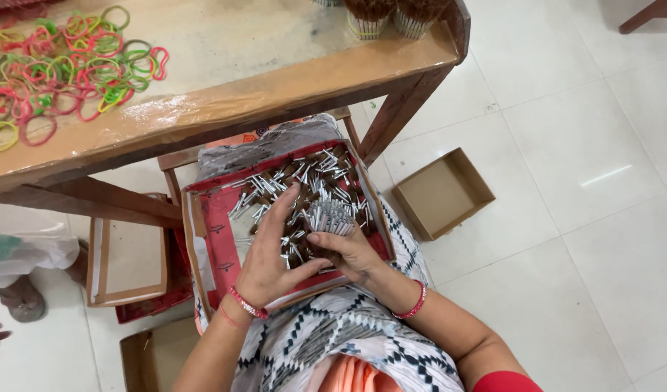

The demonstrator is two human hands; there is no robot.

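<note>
right hand (pixel 350 254): curled shut around a bundle of thin silver-tipped sticks (pixel 332 216), grip tight near the lower end, thumb pointing across toward the other hand.

left hand (pixel 269 255): flat and open, fingers spread, holding nothing; fingertips resting on the loose sticks (pixel 275 190) in the tray, palm just beside the bundle.

bundle: standing nearly upright in the right fist, long axis pointing up and slightly away from the body, silver ends fanned on top; sits right of the left fingers, pretty much touching them.

loose sticks: scattered every which way across the tray, mostly up and left of the bundle, so closer to the left hand than the right.

tray (pixel 210 232): red-rimmed cardboard, sitting on the lap, tilted a bit, lined with something pale.

table (pixel 224 101): wooden, just beyond the tray; heap of coloured rubber bands (pixel 64 65) on the left part, well apart from both hands; a couple of finished bunches (pixel 388 16) at the far edge.

floor: empty brown box (pixel 444 193) to the right on the tiles, another flat tray (pixel 126 263) to the left.

wrists: red bangle on each.
</note>
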